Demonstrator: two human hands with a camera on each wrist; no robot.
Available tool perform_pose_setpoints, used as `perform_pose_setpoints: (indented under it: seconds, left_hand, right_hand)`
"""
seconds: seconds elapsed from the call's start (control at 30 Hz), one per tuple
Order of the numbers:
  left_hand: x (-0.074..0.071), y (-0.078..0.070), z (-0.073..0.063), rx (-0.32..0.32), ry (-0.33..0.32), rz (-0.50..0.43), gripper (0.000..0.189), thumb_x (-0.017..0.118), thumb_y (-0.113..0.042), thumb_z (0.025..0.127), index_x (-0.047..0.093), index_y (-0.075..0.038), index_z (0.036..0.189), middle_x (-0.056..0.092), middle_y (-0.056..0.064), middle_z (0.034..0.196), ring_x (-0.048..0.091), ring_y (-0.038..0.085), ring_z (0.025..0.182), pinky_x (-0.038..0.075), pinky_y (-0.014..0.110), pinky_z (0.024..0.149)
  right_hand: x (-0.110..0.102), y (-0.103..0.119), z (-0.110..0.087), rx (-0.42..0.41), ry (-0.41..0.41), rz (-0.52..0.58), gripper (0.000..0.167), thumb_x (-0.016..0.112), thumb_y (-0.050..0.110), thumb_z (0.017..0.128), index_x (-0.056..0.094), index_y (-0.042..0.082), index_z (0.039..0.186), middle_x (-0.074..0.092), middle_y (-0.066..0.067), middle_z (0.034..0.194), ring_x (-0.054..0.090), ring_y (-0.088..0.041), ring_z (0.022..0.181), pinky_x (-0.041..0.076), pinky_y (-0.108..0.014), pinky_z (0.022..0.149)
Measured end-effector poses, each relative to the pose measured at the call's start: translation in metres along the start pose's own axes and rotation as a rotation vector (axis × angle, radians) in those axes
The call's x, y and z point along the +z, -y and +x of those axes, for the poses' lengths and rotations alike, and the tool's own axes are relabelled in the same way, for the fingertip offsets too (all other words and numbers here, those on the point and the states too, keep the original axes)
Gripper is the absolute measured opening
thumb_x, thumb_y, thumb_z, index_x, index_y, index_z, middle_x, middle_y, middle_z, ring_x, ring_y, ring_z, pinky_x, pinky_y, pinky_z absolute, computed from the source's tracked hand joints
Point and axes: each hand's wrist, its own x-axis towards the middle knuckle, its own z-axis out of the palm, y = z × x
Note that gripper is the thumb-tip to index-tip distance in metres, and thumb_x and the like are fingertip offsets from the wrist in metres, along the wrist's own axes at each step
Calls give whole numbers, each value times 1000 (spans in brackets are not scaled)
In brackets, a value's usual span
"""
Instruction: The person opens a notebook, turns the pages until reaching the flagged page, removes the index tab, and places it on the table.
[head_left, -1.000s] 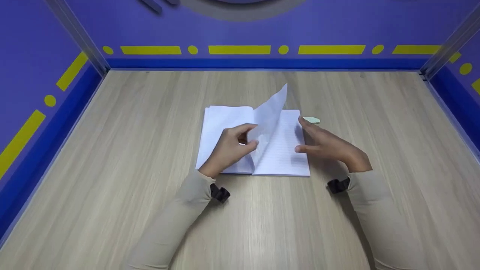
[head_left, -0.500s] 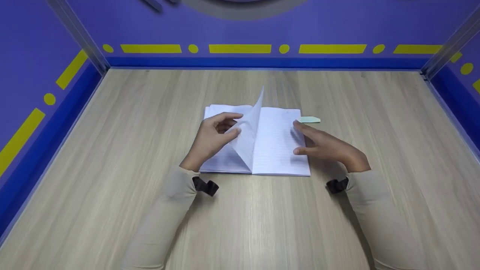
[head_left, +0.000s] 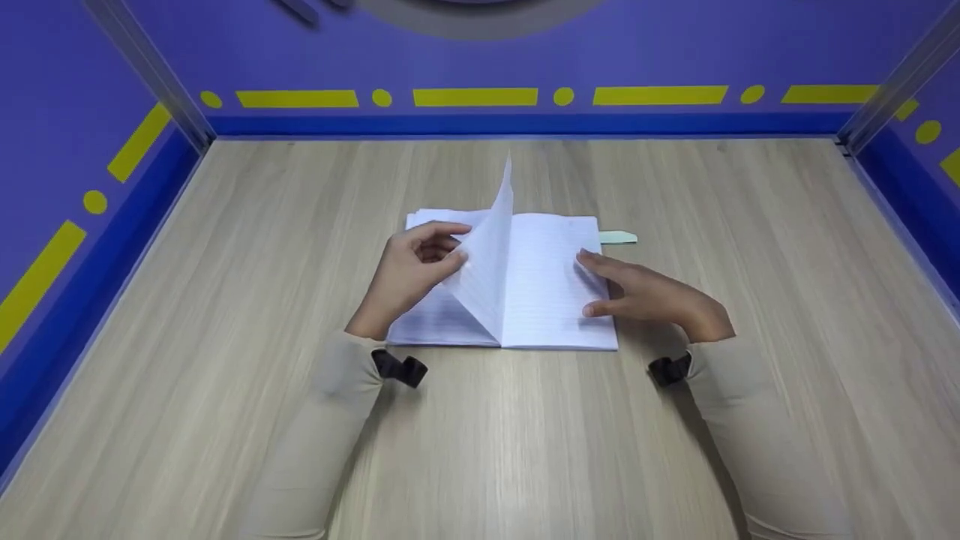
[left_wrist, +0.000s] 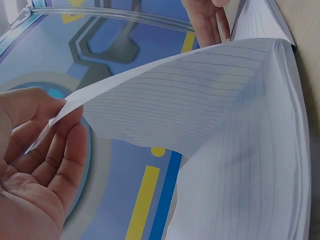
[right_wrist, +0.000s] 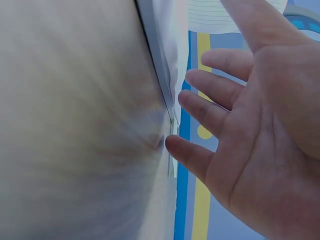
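A lined notebook point(head_left: 551, 300) lies spread on the table. My left hand point(head_left: 412, 266) pinches one raised page point(head_left: 487, 262) by its edge between thumb and fingers. In the left wrist view the ruled page point(left_wrist: 165, 95) curves up from the spine to the fingertips. At the notebook's right edge, my right hand point(head_left: 645, 296) has its fingers spread over the right-hand page. From the right wrist view those fingers point(right_wrist: 207, 112) look relaxed, with nothing between them. A pale green tab point(head_left: 619, 238) sticks out from the notebook's right side.
Wood-grain table point(head_left: 262, 247) surrounds the notebook. Blue-purple panels with yellow stripes point(head_left: 476, 97) rise behind and on both sides. A dark wrist camera point(head_left: 401, 367) sits on the left sleeve, another dark camera point(head_left: 670, 370) on the right one.
My left hand has moved left with the pinched page, which has swung from leaning right to nearly upright over the left half. The right hand has shifted slightly, uncovering more of the tab.
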Motion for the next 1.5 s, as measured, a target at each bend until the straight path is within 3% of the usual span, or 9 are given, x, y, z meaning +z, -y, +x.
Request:
perform_pose_setpoints:
  seconds: [0.2, 0.5, 0.67, 0.73, 0.83, 0.97, 1.17, 1.5]
  left_hand:
    - [-1, 0, 1, 13, 12, 24, 33, 68, -5, 86, 68, -8, 119, 66, 9, 95, 60, 14, 81, 50, 20, 72]
    - [-5, 4, 0, 226, 40, 276, 46, 65, 1, 85, 59, -6, 130, 66, 12, 112, 59, 14, 73, 53, 27, 73]
    - [-8, 5, 0, 260, 71, 372, 49, 65, 3, 84, 57, -4, 132, 58, 13, 128, 60, 20, 81, 53, 32, 78]
    - [-8, 6, 1, 235, 87, 401, 50, 65, 2, 85, 56, -5, 133, 52, 14, 135, 60, 23, 89, 53, 34, 83]
    - [-10, 6, 0, 163, 125, 454, 51, 66, -2, 86, 55, -8, 135, 42, 15, 146, 56, 28, 115, 50, 38, 94]
    - [-13, 6, 0, 17, 238, 522, 56, 67, -8, 87, 50, -12, 141, 24, 11, 158, 30, 32, 143, 40, 43, 107]
    - [-17, 12, -1, -156, 413, 565, 66, 66, -18, 90, 37, -15, 149, 6, 9, 163, 12, 32, 149, 25, 46, 117]
    - [-24, 24, -1, -297, 586, 586, 76, 67, -23, 89, 26, -17, 153, 6, 11, 162, 7, 29, 150, 14, 45, 120]
  right_hand:
    - [0, 0, 0, -2, 7, -11, 95, 68, 47, 85, 16, 8, 154, 13, -11, 161, 10, -31, 149, 13, -49, 119]
    - [0, -1, 0, -7, 11, -16, 94, 69, 46, 84, 18, 8, 154, 14, -10, 161, 11, -30, 149, 14, -49, 119]
    - [1, -2, 1, -37, 1, -36, 92, 70, 43, 83, 22, 5, 152, 16, -13, 160, 13, -32, 149, 15, -49, 119]
    - [1, -2, 1, -34, 3, -34, 92, 70, 43, 83, 22, 6, 152, 16, -13, 160, 12, -32, 149, 14, -49, 119]
    - [1, -1, 1, -28, 9, -29, 93, 71, 43, 83, 22, 6, 153, 15, -13, 160, 10, -33, 149, 14, -51, 119]
    - [1, -1, 1, -19, 22, -17, 94, 72, 42, 82, 20, 7, 153, 13, -13, 161, 8, -33, 149, 13, -51, 119]
    - [2, 0, 0, -9, 40, -7, 99, 74, 42, 80, 17, 6, 153, 11, -14, 161, 6, -32, 149, 12, -51, 119]
    - [3, -2, 0, -18, 63, -24, 102, 77, 40, 78, 18, 5, 153, 10, -12, 161, 6, -32, 149, 12, -51, 119]
